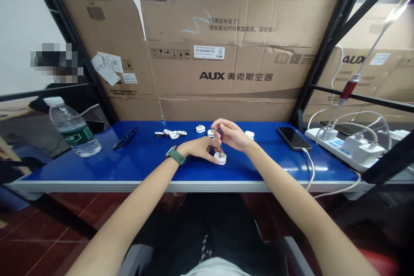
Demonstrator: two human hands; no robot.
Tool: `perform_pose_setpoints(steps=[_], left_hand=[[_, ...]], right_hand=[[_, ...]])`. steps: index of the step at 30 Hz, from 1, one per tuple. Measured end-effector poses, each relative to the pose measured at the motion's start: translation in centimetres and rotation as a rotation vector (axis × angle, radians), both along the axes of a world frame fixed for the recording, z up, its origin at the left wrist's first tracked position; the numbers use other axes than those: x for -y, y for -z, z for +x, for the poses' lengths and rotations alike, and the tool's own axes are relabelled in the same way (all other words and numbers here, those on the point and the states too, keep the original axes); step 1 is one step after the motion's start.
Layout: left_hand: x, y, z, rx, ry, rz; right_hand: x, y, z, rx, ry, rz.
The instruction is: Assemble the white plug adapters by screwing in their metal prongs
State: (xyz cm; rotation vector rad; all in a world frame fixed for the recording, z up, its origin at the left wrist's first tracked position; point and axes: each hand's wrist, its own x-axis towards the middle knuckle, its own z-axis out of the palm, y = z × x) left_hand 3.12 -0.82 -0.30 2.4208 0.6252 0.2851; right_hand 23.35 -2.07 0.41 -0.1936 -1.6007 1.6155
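Note:
A white plug lies on the blue tabletop with its pin side up. The fingers of my left hand are closed on its left side, pressing it to the table. My right hand grips a screwdriver, held nearly upright with its tip down on the plug. Behind my hands stand more white plugs, one in full view, another partly covered by my right hand. A white piece shows just beyond my right wrist. Several loose white plug parts lie to the left.
Glasses and a water bottle stand at the left of the blue table. On the right are a phone with a cable and a power strip with chargers. A cardboard sheet walls off the back; another person sits beyond, left.

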Motion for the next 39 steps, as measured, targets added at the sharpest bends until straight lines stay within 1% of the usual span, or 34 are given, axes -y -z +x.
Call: perform_pose_setpoints(steps=[4, 7, 9, 13, 20, 24, 31, 35, 39], left_hand=[[0.24, -0.34, 0.06, -0.030, -0.019, 0.006], [0.33, -0.42, 0.06, -0.036, -0.021, 0.005], [0.23, -0.30, 0.00, -0.029, -0.019, 0.015], [-0.02, -0.04, -0.12, -0.017, -0.012, 0.023], [0.43, -0.46, 0.04, -0.020, -0.017, 0.000], [0.40, -0.43, 0.09, -0.002, 0.002, 0.016], [0.14, -0.30, 0.03, -0.017, 0.005, 0.018], [0.30, -0.48, 0.07, -0.030, -0.004, 0.014], [0.14, -0.38, 0.11, -0.030, 0.001, 0.023]], right_hand=[[0.46, -0.65, -0.04, -0.031, -0.036, -0.087], [0.58, -0.79, 0.00, -0.038, -0.018, -0.126], [0.58, -0.65, 0.00, -0.026, 0.014, -0.115], [0.39, -0.16, -0.10, -0.017, 0.043, -0.030], [-0.19, 0.13, -0.03, -0.024, 0.102, 0.064], [-0.21, 0.11, 0.13, 0.028, 0.070, 0.054], [0.14, -0.16, 0.08, -0.027, 0.042, 0.000], [0.14, -0.38, 0.10, -0.074, 0.119, -0.029], [-0.08, -0.71, 0.17, -0.170, 0.214, -0.046]])
